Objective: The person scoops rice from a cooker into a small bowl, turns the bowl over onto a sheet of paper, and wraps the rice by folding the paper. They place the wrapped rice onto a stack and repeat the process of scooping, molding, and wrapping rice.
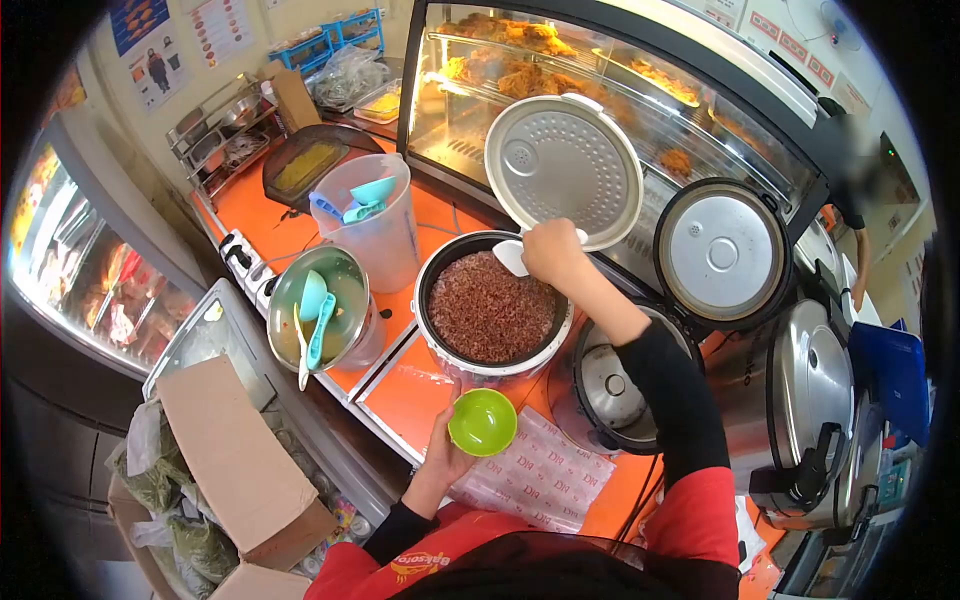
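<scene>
Your right hand [552, 250] is clamped around the handle of a white rice paddle [511, 257], blade at the far rim of the open rice cooker [492, 312], just over the red rice [486, 306]. Your left hand [447, 452] cups a green bowl [482, 422] from below, fingers wrapped on it, held near the cooker's front edge. Looks like the scooping step: next move calls for digging the paddle in and bringing the bowl close under it. Orange counter [415, 392], printed wrapping paper [535, 478] under the bowl, second open cooker [640, 385] just right, heated display case [610, 90] with fried food behind.
</scene>
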Tool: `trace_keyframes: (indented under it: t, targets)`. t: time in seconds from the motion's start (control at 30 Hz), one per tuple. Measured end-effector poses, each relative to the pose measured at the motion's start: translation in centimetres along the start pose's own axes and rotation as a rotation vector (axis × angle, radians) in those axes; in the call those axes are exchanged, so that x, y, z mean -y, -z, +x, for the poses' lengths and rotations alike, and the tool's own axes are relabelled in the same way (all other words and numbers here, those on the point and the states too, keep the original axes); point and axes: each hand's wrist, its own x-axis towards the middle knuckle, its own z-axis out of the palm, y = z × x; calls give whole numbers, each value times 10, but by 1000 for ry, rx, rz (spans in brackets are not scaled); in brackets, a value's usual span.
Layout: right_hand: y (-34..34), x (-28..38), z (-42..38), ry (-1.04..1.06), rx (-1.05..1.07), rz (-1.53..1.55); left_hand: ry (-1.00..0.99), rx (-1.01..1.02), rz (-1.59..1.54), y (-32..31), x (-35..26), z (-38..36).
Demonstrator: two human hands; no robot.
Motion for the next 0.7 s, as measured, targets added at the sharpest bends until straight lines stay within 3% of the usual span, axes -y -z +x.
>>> trace_keyframes:
  t: [0.1,0.23,0.43,0.57,0.63,0.7]
  targets:
    - [-34,10,30,70,-144,-144,-26,66,-43,3,-4,9]
    - [-46,-1,41,204,-91,-51,-56,129,-160,7,0,16]
    - [-38,9,8,201,38,-6,-77,111,-213,8,2,21]
    - [-23,34,-47,339,-50,-257,-97,89,-236,6,-1,21]
    - [-23,47,-65,353,15,-455,-105,98,-216,8,-1,21]
    - [-25,35,-63,277,-63,-391,-97,90,-183,8,-1,21]
